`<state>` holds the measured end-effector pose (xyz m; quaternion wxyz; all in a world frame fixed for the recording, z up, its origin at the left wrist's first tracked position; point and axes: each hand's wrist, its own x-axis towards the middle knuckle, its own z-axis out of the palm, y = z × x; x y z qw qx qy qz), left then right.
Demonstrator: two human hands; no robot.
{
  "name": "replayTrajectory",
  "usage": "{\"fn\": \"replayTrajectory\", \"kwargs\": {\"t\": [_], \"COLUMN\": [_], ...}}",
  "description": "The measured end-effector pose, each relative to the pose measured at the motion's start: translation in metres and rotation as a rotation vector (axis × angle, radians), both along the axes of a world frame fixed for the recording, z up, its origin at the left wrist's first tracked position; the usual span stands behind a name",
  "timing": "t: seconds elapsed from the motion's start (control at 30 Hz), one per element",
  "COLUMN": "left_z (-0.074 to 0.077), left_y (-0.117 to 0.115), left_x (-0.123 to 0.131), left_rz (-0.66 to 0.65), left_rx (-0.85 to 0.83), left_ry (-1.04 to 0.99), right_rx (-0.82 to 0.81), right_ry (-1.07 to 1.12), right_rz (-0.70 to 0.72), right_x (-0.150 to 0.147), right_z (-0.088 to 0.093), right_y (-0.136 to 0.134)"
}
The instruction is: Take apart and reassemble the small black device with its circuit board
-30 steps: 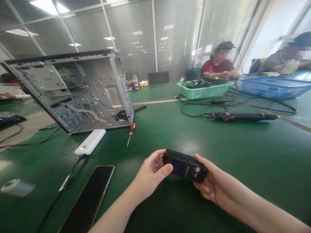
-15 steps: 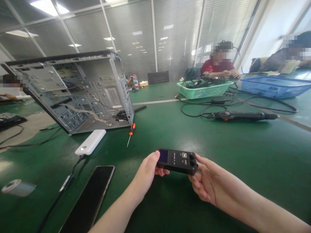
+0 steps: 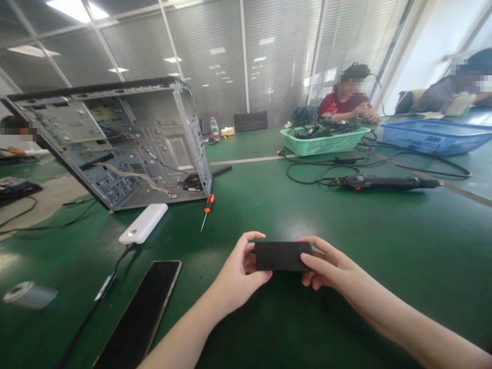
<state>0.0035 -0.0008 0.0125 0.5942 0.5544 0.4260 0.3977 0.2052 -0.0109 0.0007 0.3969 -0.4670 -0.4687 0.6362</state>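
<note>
A small black electronic device (image 3: 282, 256), box-shaped, is held level above the green table, its plain dark face towards me. Its screen and ports are out of sight. My left hand (image 3: 242, 274) grips the left end, index finger at the top corner and thumb along the lower edge. At the other end, my right hand (image 3: 330, 264) has its thumb on the plain face and its fingers behind and under the box. Beyond the hands, an orange-and-black screwdriver (image 3: 208, 206) lies on the table. A dark phone-like slab (image 3: 140, 312) rests beside my left forearm.
An open computer case (image 3: 154, 148) stands at the back left. Before it lie a white power bank (image 3: 144, 224) with a cable and a clear tape roll (image 3: 28, 295). A black power screwdriver (image 3: 388, 183), a green basket (image 3: 323, 145) and a blue basket (image 3: 430, 137) occupy the right. People sit beyond.
The device has been turned over: its face with the screen and ports has given way to the plain side. Both hands have shifted their fingers around it.
</note>
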Motion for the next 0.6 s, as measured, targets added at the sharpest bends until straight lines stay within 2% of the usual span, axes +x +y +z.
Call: {"fn": "replayTrajectory", "kwargs": {"t": [0.07, 0.13, 0.3, 0.37, 0.43, 0.6], "left_z": [0.001, 0.003, 0.004, 0.003, 0.002, 0.000], "left_y": [-0.001, -0.003, -0.005, -0.004, -0.004, -0.002], "left_x": [-0.002, -0.004, -0.009, -0.009, -0.010, -0.011], "left_rz": [-0.025, -0.049, -0.072, -0.058, -0.056, -0.020], "left_rx": [0.073, 0.162, 0.403, 0.481, 0.504, 0.516], "left_ry": [0.076, 0.182, 0.647, 0.772, 0.801, 0.713], "right_rx": [0.126, 0.163, 0.233, 0.284, 0.325, 0.457], "right_ry": [-0.110, -0.153, -0.206, -0.238, -0.278, -0.342], "right_rz": [-0.008, 0.001, 0.023, 0.028, 0.041, 0.032], "right_x": [0.000, 0.000, 0.003, 0.004, 0.005, 0.002], "right_z": [-0.001, 0.000, 0.004, 0.006, 0.007, 0.008], "right_y": [0.001, 0.002, 0.003, 0.003, 0.002, -0.002]}}
